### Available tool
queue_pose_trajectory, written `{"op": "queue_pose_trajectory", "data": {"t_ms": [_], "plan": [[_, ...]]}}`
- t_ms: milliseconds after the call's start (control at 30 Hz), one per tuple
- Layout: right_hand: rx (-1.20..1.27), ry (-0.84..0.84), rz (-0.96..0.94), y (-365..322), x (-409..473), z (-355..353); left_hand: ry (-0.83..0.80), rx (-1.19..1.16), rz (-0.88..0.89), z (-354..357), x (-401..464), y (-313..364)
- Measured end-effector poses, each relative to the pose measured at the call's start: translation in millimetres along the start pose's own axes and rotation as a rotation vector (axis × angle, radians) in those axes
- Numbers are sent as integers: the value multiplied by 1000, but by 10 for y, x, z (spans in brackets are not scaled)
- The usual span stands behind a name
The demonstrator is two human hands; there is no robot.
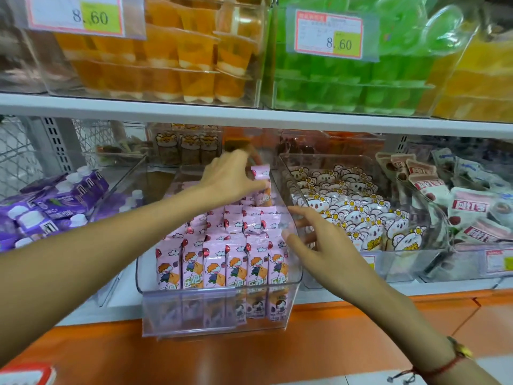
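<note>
1. The pink snack packet [260, 173] is upright at the back right corner of the clear bin [216, 312], pinched at its side by the left hand [230, 176], probably to slot it in behind the others.
2. The rows of pink packets [222, 262] stand upright facing the front wall, so their printed fronts show.
3. The right hand [319, 240], fingers spread and holding nothing, is at the bin's right wall, likely steadying it.
4. A neighbouring bin of white bear packets [355, 207] sits just beside that wall.

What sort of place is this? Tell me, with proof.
Probably a shop's snack aisle: 8.60 price tags on clear bins, pink snack packets lined up in one, jelly cups on the shelf above.
</note>
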State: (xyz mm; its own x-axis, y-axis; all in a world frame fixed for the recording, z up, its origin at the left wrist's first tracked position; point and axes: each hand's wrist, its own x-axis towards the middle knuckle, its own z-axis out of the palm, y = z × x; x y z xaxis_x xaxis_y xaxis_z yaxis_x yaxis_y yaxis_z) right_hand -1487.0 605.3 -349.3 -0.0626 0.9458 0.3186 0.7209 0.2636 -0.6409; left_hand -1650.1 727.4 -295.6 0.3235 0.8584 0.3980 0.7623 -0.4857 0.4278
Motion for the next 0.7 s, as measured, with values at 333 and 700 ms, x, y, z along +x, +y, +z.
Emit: {"op": "queue_pose_trajectory", "data": {"t_ms": [333,700], "plan": [[-63,-45,-40,37,-76,-18,-450,18,67,312,93,-202],[-27,122,17,19,-49,-116,-367,26,103,296,60,-95]]}}
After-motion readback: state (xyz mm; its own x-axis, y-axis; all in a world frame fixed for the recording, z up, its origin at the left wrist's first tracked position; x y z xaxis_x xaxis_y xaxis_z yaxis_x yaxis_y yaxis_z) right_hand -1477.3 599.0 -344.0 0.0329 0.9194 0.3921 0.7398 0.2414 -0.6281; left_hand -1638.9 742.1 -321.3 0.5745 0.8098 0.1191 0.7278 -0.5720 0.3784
